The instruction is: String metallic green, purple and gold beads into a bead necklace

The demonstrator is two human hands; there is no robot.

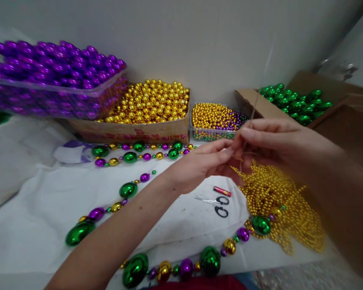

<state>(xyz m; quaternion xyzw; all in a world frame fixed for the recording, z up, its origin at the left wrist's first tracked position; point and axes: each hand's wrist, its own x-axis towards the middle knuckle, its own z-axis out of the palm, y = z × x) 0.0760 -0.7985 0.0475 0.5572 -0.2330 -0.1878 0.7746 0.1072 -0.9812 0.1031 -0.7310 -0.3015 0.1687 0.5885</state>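
My left hand (199, 165) and my right hand (278, 143) meet above the white cloth, fingertips pinched together on a thin clear thread (254, 108) that runs upward. Just below them lies a heap of small gold bead strands (278, 201). A long strand of large green, purple and gold beads (181, 266) curves along the near edge and up the left side (127, 189). Small scissors (216, 203) and a red lighter (222, 191) lie on the cloth under my hands.
At the back stand a clear tub of purple beads (54, 76), a cardboard box of gold beads (148, 102), a small clear box of mixed small beads (214, 119) and a cardboard box of green beads (293, 102). More finished strands (139, 151) lie before the gold box.
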